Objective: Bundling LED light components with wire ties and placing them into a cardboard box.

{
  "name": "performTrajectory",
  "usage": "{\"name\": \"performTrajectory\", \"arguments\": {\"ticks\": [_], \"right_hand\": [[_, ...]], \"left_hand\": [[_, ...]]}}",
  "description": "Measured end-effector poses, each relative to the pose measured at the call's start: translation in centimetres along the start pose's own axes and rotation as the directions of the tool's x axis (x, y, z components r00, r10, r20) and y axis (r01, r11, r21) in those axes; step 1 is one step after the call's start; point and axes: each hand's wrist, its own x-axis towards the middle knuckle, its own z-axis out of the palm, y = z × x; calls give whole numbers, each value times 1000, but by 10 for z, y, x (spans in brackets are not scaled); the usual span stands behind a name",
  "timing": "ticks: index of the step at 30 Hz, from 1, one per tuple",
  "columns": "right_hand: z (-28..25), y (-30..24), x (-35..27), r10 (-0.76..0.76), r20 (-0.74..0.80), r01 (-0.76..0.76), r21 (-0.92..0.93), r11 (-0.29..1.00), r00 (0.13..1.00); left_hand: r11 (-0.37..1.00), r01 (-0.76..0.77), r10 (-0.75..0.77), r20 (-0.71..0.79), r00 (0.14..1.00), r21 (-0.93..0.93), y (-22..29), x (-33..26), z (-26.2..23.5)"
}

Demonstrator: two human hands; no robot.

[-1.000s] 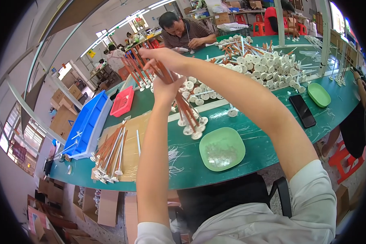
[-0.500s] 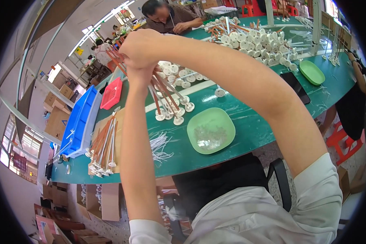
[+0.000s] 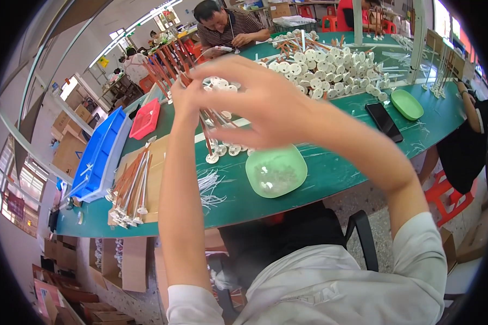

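Observation:
My left hand (image 3: 185, 103) is closed around a bundle of reddish-brown rods (image 3: 171, 60) that stick out above and below it. White round discs (image 3: 212, 158) sit at the lower ends, close to the table. My right hand (image 3: 265, 105) is in front of the bundle, slightly blurred, its fingers spread and nothing seen in them. It hides part of the rods. Beneath it stands a light green bowl (image 3: 302, 168) with small clear pieces inside. A bunch of thin white strips (image 3: 210, 189) lies beside my left forearm.
More rods with white ends (image 3: 133, 189) lie on cardboard at the left, beside a blue tray (image 3: 98, 157) and a red tray (image 3: 145, 120). A large heap of white discs (image 3: 331, 70) covers the far table. A phone (image 3: 384, 122) and another green dish (image 3: 407, 105) are at right. A co-worker (image 3: 230, 30) sits opposite.
My right hand has come away from the left, moving right and down, and its fingers have spread. The left hand still grips the rods. The whole view has shifted slightly.

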Motion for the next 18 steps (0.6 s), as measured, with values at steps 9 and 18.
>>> {"name": "performTrajectory", "arguments": {"ticks": [9,18], "right_hand": [[-108,-131,-114,398,-516,-557,-195,808,758],[-51,-163,-125,785,161,-784,322,531,598]], "left_hand": [[933,-354,325,-281,903,-59,97,-42,-27],[966,-140,214,372,903,-216,205,-197,-47]]}}
